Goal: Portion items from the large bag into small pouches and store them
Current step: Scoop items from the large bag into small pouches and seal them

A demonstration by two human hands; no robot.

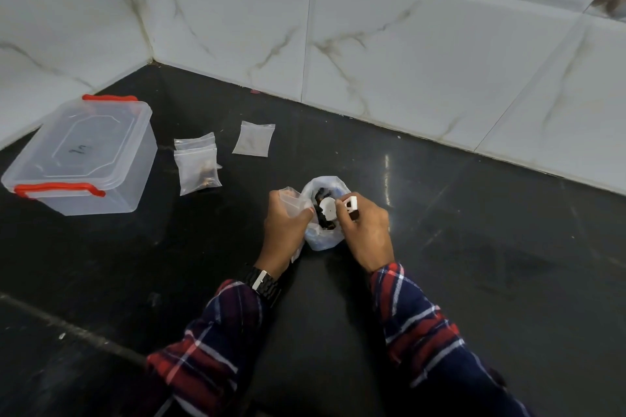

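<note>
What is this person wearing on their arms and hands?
Both arms are covered to the wrist by long plaid shirt sleeves in navy, red and white: the left sleeve and the right sleeve. The left wrist carries a black link-band wristwatch with a silver clasp. The left hand and right hand are bare, without gloves.

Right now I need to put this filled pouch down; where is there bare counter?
Free: the dark counter right of the large bag, toward the tiled wall, and the near stretch left of the left hand. Crowded: between the lidded box and the pouches.
</note>
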